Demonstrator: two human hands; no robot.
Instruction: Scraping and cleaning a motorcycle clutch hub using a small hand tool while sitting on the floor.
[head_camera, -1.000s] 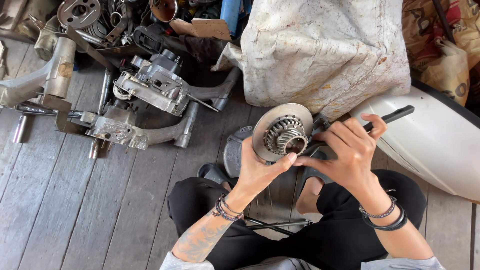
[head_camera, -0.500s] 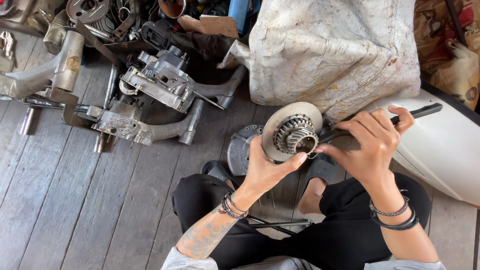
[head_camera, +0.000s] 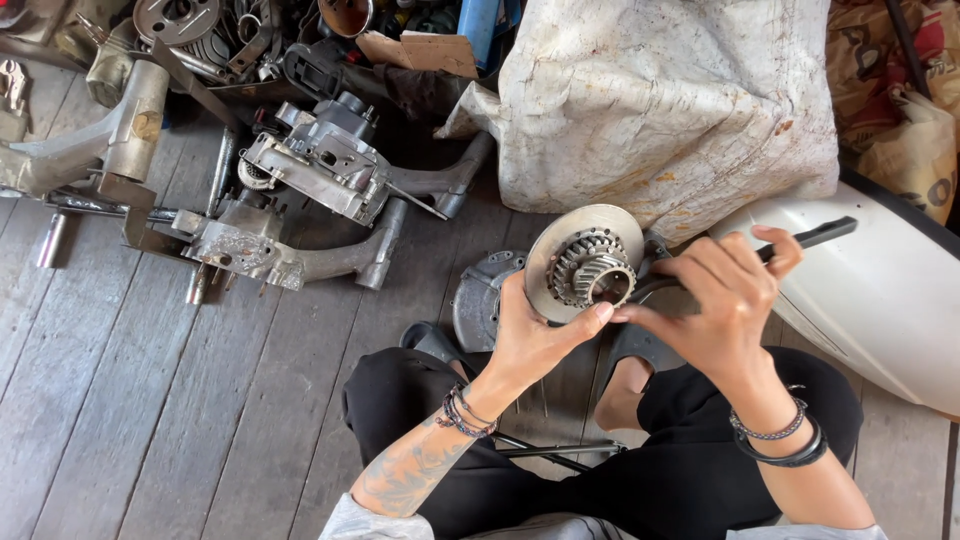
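Clutch gear disc (head_camera: 585, 262) sits above the lap, left hand (head_camera: 525, 335) clamped on its lower edge; right hand (head_camera: 725, 290) fingers closed around black pliers (head_camera: 810, 236) at the hub. A slipping tip could jab the left thumb

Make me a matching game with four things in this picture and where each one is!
Things:
1. round metal disc with gear teeth
2. black-handled tool
3. white sack
4. grey engine casing

Places:
A. on the plank floor, far left of the disc
B. held in the left hand
C. bulging behind the disc, at the top
D. gripped by the right hand

Pairs: 1-B, 2-D, 3-C, 4-A
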